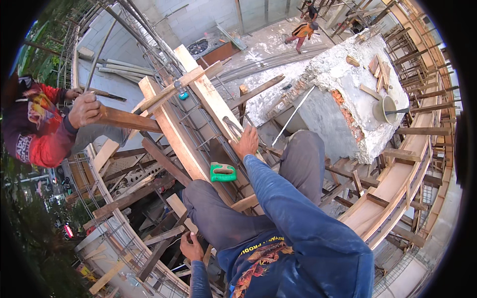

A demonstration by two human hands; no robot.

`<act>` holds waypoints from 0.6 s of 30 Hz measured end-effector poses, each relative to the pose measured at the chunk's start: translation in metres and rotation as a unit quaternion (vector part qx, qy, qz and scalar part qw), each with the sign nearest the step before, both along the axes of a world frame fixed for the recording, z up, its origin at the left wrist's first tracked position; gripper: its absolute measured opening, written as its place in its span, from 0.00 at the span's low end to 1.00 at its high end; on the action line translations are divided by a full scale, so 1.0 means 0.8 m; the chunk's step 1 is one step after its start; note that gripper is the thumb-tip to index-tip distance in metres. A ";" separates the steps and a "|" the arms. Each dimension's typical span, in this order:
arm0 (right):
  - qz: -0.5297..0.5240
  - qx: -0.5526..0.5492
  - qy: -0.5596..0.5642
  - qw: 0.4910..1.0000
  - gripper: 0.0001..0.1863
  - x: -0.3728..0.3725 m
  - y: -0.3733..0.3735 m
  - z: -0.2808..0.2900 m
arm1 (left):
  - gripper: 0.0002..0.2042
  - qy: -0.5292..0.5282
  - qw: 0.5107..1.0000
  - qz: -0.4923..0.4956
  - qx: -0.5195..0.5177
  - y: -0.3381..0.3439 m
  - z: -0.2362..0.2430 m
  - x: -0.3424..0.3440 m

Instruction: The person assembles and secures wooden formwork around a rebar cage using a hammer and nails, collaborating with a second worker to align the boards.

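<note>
My right hand is closed at the edge of a light wooden plank, around the near end of a dark metal hand tool with two curved arms; its kind is unclear. Low down beside my left knee, my left hand has loosely bent fingers apart, with nothing visible in them. It is near a short board. Between my knees a handsaw with a green handle stands in the gap between planks, its blade partly hidden. A teal tape measure rests farther along the formwork.
At left, a co-worker in a red and dark shirt grips a brown timber reaching toward the planks. Steel bars run between the formwork boards. A rough concrete block bears a bucket and wood scraps. Another person is below.
</note>
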State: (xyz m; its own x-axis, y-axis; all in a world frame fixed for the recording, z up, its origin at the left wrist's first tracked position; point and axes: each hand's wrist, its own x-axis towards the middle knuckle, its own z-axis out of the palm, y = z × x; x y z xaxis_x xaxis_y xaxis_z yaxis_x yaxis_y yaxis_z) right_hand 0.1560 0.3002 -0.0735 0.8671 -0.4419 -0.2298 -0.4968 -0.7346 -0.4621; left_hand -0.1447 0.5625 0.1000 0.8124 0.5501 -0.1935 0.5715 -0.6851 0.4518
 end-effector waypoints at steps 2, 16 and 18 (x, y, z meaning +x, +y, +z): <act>0.061 0.009 0.059 0.996 0.56 0.011 -0.007 -0.008 | 0.14 0.029 1.000 0.003 -0.003 0.003 0.000 -0.001; 0.106 0.020 0.118 0.987 0.42 0.058 0.001 -0.038 | 0.22 0.125 0.990 -0.061 0.017 0.019 -0.009 0.038; 0.108 0.007 0.106 0.988 0.42 0.062 -0.003 -0.038 | 0.26 0.138 0.989 -0.004 -0.062 0.015 -0.017 0.108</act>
State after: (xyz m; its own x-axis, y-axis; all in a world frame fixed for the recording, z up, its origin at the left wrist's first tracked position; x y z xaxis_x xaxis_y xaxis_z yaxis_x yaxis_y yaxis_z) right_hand 0.2056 0.2982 -0.1042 0.8726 -0.2473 -0.4211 -0.4159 -0.8282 -0.3756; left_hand -0.0583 0.5748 0.0864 0.7232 0.5028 -0.4735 0.6798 -0.6391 0.3596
